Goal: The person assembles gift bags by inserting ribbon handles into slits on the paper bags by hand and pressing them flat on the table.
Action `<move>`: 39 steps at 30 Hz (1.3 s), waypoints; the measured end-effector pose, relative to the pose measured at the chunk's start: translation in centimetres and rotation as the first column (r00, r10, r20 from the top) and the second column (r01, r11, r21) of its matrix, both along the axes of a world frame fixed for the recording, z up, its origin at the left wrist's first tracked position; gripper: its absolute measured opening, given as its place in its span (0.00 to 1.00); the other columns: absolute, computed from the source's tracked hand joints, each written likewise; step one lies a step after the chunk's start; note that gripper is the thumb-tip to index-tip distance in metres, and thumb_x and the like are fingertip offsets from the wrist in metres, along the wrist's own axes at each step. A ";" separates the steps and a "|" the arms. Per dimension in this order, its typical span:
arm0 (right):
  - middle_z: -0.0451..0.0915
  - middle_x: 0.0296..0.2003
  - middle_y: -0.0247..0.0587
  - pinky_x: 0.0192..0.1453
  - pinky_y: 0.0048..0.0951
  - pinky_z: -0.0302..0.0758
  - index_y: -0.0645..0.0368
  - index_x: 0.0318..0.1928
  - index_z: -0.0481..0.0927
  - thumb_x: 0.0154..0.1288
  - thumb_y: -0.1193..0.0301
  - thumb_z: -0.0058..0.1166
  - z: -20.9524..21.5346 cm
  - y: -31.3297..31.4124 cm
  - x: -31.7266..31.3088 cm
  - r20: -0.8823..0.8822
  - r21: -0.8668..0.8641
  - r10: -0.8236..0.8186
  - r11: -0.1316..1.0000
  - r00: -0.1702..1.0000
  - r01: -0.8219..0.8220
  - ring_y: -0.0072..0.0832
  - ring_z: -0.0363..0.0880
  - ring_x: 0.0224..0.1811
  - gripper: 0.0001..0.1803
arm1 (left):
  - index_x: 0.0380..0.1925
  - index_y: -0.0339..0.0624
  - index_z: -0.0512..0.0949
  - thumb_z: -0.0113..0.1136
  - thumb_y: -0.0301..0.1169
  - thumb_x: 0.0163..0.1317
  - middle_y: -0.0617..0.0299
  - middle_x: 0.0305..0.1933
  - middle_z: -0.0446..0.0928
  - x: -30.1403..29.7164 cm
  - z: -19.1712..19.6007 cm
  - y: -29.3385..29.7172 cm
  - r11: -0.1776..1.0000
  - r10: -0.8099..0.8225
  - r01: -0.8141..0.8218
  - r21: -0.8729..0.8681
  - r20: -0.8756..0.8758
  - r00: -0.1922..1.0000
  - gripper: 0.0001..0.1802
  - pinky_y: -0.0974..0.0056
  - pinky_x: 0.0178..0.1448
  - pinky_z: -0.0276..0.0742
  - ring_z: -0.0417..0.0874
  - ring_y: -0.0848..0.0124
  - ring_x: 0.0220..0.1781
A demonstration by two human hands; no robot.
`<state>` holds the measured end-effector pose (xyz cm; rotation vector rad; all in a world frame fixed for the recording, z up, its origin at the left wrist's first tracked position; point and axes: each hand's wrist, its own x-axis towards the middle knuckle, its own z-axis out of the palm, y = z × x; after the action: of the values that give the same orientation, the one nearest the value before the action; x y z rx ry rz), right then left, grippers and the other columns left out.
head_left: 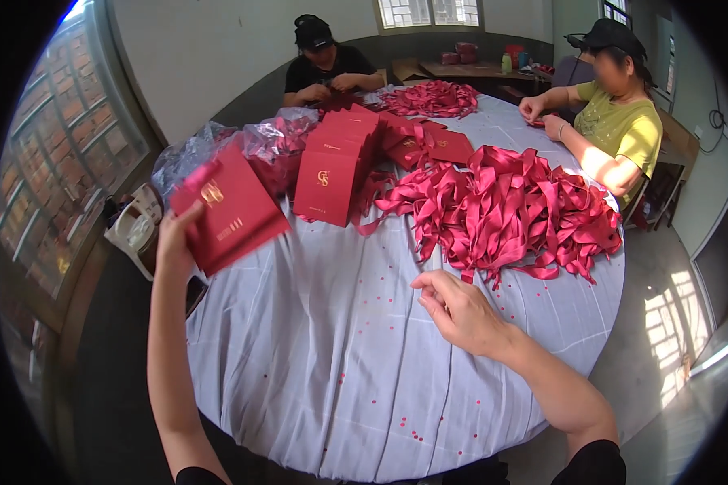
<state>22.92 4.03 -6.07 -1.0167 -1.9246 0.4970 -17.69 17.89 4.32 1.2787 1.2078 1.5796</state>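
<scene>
Red packets with gold print (230, 212) are up over the left edge of the round cloth-draped bench (299, 364), tilted and slightly blurred, in the left hand (178, 234). That hand's grip pinches them along their left edge, thumb on the printed face. The right hand (465, 315) is above the cloth, its grip loosely spread with fingers bent, just short of a large heap of red ribbons (501, 210). This heap stands in the way between it and the person in a yellow-green top (627, 125). A leaning stack of matching packets (323, 182) fills the space between the held ones and the ribbons. Behind the held packets, and partly hidden by them, lies crumpled clear plastic (188, 158). Another ribbon heap (433, 99) sits toward the far edge, near a person in black (332, 61). Small red dots (416, 436) speckle the nearer cloth; a white chair (133, 230) stands left of the bench.
</scene>
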 end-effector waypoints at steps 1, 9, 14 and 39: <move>0.77 0.37 0.50 0.36 0.38 0.76 0.65 0.45 0.70 0.64 0.78 0.49 -0.1 0.0 0.1 0.006 -0.006 -0.015 1.000 1.000 0.015 0.43 0.80 0.34 0.09 | 0.40 0.38 0.75 0.63 0.28 0.58 0.59 0.38 0.80 0.2 0.7 1.6 0.995 -0.042 0.034 0.093 0.096 0.995 0.12 0.67 0.42 0.79 0.82 0.70 0.37; 0.76 0.34 0.46 0.31 0.36 0.75 0.64 0.44 0.72 0.62 0.80 0.51 -0.2 0.2 0.2 0.146 0.048 -0.047 0.998 0.988 0.040 0.40 0.79 0.29 0.09 | 0.52 0.39 0.69 0.59 0.24 0.58 0.61 0.48 0.78 -5.5 -7.6 14.4 0.995 0.014 0.009 0.104 -0.216 0.976 0.21 0.64 0.53 0.74 0.79 0.68 0.46; 0.77 0.35 0.46 0.29 0.39 0.76 0.63 0.44 0.71 0.61 0.79 0.51 -0.3 0.5 0.0 0.177 0.033 -0.027 0.999 0.984 0.021 0.44 0.79 0.29 0.10 | 0.52 0.40 0.71 0.57 0.22 0.60 0.61 0.49 0.78 -7.2 -14.3 17.0 0.994 0.020 -0.031 0.103 0.108 0.994 0.19 0.64 0.55 0.73 0.78 0.68 0.50; 0.77 0.35 0.48 0.34 0.40 0.76 0.63 0.43 0.72 0.62 0.78 0.51 -1.2 0.3 -0.1 0.198 0.047 0.013 0.999 0.980 -0.022 0.46 0.79 0.33 0.09 | 0.41 0.40 0.81 0.50 0.23 0.60 0.49 0.42 0.79 -4.9 -10.4 15.4 0.845 0.518 -0.219 0.487 -0.648 0.559 0.12 0.58 0.48 0.73 0.78 0.56 0.41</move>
<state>22.77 4.34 -7.28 -1.0512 -2.1126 0.3681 -22.56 33.32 -6.06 2.1982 1.8823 1.6364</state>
